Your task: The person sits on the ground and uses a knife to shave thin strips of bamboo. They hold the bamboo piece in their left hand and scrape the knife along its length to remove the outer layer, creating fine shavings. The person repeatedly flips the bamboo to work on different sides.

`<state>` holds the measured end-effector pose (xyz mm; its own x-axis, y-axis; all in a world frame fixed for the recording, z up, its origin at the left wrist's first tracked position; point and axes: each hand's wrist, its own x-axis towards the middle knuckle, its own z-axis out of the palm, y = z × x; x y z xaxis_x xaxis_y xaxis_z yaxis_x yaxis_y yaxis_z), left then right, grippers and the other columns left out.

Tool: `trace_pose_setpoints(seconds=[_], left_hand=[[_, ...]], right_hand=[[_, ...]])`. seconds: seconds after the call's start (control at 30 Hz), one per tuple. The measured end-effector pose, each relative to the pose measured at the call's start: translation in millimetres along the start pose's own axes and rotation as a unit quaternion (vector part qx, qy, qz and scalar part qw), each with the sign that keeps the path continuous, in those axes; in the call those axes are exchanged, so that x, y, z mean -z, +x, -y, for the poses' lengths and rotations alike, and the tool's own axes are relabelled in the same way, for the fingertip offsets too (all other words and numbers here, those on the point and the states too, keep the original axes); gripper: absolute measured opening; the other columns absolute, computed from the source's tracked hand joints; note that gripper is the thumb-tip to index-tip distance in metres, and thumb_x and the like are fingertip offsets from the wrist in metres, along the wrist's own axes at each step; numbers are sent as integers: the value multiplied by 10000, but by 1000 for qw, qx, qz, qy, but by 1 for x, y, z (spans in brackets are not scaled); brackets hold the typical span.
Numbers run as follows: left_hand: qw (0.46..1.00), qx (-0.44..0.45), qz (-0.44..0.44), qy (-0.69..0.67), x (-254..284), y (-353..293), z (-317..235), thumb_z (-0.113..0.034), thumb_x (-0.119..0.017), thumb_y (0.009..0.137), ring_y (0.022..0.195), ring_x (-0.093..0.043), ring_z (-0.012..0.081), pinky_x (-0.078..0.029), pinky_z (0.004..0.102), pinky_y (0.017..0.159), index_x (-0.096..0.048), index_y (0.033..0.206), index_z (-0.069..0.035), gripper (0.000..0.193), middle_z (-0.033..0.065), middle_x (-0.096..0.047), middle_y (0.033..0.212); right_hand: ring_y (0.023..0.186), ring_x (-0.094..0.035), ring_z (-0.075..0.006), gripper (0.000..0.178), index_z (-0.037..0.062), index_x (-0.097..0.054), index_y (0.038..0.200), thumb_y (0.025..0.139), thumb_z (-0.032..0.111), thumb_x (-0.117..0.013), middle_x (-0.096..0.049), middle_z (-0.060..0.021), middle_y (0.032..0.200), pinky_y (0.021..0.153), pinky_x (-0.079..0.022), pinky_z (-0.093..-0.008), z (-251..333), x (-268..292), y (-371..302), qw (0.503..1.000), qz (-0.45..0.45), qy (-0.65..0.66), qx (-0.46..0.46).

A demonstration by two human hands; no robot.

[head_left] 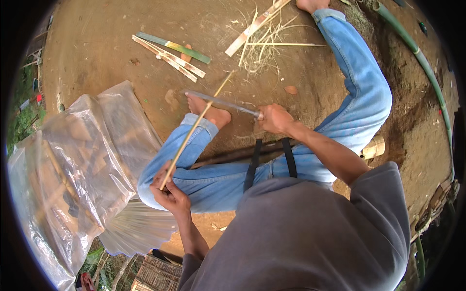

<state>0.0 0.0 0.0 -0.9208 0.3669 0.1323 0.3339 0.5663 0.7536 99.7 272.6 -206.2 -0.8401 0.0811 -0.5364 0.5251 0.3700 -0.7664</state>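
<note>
My left hand (171, 190) is closed around the lower end of a thin bamboo strip (190, 133), which slants up and away to the right over my bent left leg. In my right hand (275, 119) is the handle of a long-bladed knife (224, 103), its blade pointing left. The blade lies across the strip near the strip's upper part, just above my bare left foot (208, 110). Whether the edge touches the strip or only passes over it, I cannot tell. My fingers hide most of the knife's handle.
Split bamboo pieces (170, 60), one green-skinned, lie on the dirt ground ahead. Farther right are a wider bamboo slat (255, 28) and a heap of thin shavings (266, 52). Clear plastic sheeting (82, 160) covers things at left. A long green bamboo pole (427, 70) curves along the right.
</note>
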Motion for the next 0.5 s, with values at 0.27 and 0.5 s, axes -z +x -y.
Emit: trace_pose_setpoints(seconds=[0.27,0.5], left_hand=[[999,20,-27,-37,-8,21,-1,-94,-463,1023,1100,-625,323,-593,401,890,-434,1084,53,161,286,-591,1131],[991,98,-89,-24,-13,12,-8,-93,-466,1023,1053,-614,267,-607,392,875,-424,1173,62,220,217,-533,1136]], right_hand=[[806,-685,-380,332,-32,-681,954,913,271,-551,-678,-264,860,747,-539,-474,-74,7,66,986,-43,-18,-159],[681,-658,-421,160,79,-653,902,765,144,-600,-645,-231,683,674,-535,-510,48,-4,-12,993,-4,32,117]])
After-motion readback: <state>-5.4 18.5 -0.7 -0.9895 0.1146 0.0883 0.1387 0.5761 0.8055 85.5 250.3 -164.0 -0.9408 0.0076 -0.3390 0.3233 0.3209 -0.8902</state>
